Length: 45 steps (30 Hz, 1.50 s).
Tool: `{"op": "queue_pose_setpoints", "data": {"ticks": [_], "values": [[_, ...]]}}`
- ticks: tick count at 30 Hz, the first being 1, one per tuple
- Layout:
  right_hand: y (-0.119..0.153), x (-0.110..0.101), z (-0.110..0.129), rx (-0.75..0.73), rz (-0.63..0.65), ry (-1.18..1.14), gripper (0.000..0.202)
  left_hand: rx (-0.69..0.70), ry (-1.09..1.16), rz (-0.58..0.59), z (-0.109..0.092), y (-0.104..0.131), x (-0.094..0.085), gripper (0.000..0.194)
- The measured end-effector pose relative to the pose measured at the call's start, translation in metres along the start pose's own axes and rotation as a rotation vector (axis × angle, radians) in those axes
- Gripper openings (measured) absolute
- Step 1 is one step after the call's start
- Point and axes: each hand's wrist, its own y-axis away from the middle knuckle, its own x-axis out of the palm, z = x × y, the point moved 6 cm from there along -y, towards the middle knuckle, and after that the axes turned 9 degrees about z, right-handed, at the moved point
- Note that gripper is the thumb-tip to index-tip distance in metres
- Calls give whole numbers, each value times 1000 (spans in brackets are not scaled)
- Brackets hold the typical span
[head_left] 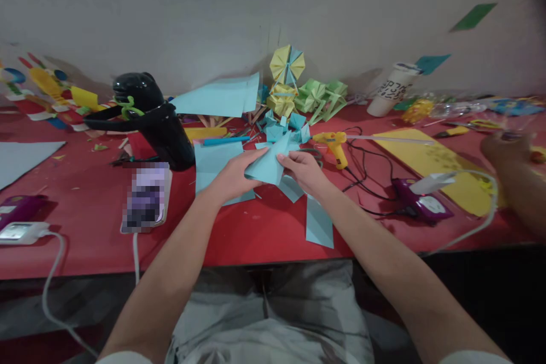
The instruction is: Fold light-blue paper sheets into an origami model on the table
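Both my hands hold one light blue sheet of paper [265,167] above the red table, and it looks folded or bent. My left hand [239,173] grips its left side, fingers partly behind it. With thumb and fingers, my right hand [303,168] pinches the right edge. Under and around them lie more blue pieces: a larger sheet [213,168] at left, a small piece [292,187] and a strip [319,222] near my right forearm. Just beyond stand small folded blue paper shapes [298,125].
A yellow glue gun [335,145] with a black cord lies right of my hands, near a purple power strip [422,202] and yellow sheet [430,165]. A black tumbler [160,119] and phone [147,196] are at left. Another person's arm [518,182] reaches in at far right.
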Motion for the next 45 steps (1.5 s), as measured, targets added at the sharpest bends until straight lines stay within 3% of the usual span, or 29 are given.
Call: {"op": "queue_pose_setpoints", "data": {"ticks": [6,11,14,17,21,29,32,36,40,45], "values": [[2,-11,8,-98,-58,205,52,-107,273,148,2,1,6,90],[2,-8,10,-135,-22,139,51,-274,618,107,9,6,13,59],[2,-8,10,-110,1,180,52,-396,848,-39,21,7,13,49],[4,-12,11,-63,-26,270,53,-366,835,-247,35,7,-1,42],[4,-15,13,-43,-27,327,48,-360,833,-287,50,7,-9,42],[4,-23,15,-8,-170,-2,29,-268,863,-147,31,10,-15,37],[5,-20,18,20,-106,-45,15,-239,868,8,20,14,-15,36],[6,-20,18,46,-73,-89,11,-257,913,236,10,18,-3,33],[8,-16,17,76,5,-115,9,-346,771,140,15,14,7,26],[9,-5,17,105,99,-60,13,-395,794,218,12,9,27,47]]}}
